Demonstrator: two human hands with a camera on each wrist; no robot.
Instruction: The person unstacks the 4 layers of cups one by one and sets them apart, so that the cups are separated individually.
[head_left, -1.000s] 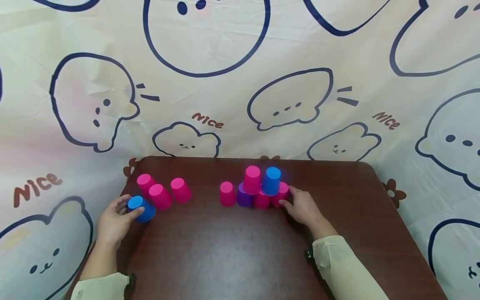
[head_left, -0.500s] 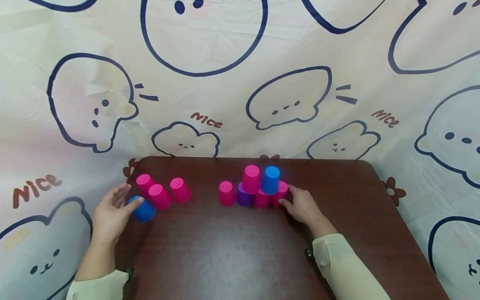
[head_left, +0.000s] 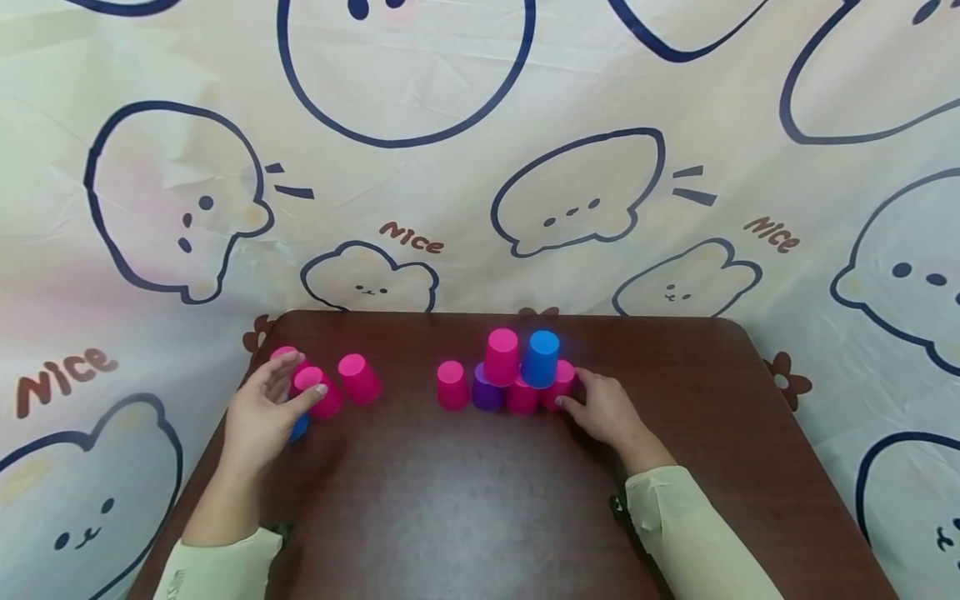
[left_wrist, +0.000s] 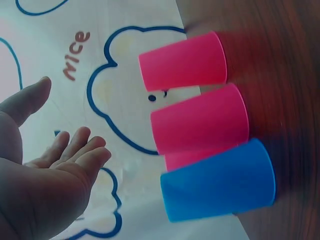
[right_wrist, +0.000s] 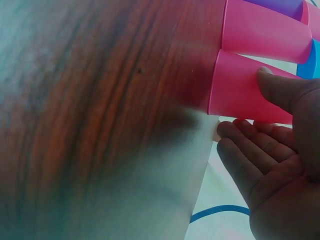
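In the head view my left hand (head_left: 258,417) is raised over the left-hand cups, its fingers loosely spread and holding nothing. Under it, mostly hidden, stands a blue cup (head_left: 299,427). Behind the thumb is a pink cup (head_left: 327,402); a second pink cup (head_left: 285,354) is partly covered by the fingers, and a third pink cup (head_left: 359,380) stands to the right. My right hand (head_left: 606,411) rests at the right end of a cup stack, thumb against the front of a pink cup (right_wrist: 245,90); its fairly straight fingers lie along that cup's side.
The stack's bottom row includes a purple cup (head_left: 488,392) and a pink cup (head_left: 522,397). On top sit a pink cup (head_left: 502,357) and a blue cup (head_left: 541,359). A lone pink cup (head_left: 452,386) stands just left. Behind the brown table (head_left: 450,508) hangs a patterned cloth (head_left: 465,192).
My left hand has let go of the blue cup at the left, then risen and shifted right over the pink cups. My right hand has stayed at the stack's end.
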